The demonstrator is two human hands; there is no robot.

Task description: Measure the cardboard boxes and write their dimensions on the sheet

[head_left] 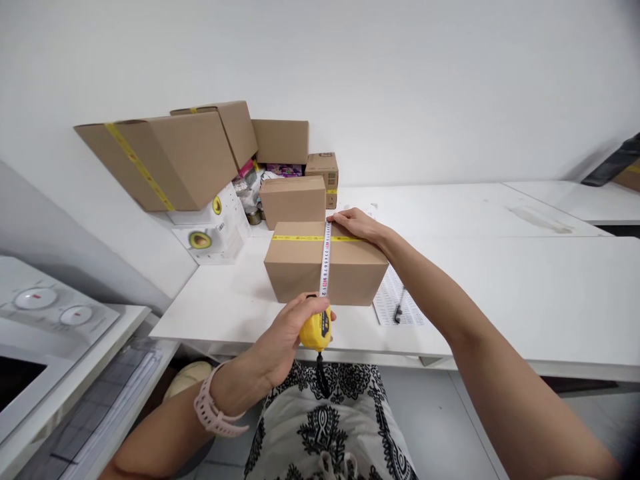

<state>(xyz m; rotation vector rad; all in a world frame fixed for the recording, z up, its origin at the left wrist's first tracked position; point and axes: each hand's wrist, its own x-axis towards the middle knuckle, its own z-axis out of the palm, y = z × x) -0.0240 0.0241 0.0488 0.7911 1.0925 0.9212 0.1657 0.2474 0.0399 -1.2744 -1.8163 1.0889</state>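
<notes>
A cardboard box (300,267) sealed with yellow tape sits near the front edge of the white table (500,280). My left hand (287,333) is closed round a yellow tape measure case (316,330) in front of the box's near side. The white measuring blade (325,260) runs from the case across the box's top to its far edge. There my right hand (356,225) pinches the blade's end against the box. A pale pink watch is on my left wrist.
More cardboard boxes (165,157) are piled at the table's back left against the wall, with a white avocado-printed carton (213,230) and a smaller box (293,200). A printed sheet with a pen (397,303) lies right of the box. A white appliance (45,313) stands left.
</notes>
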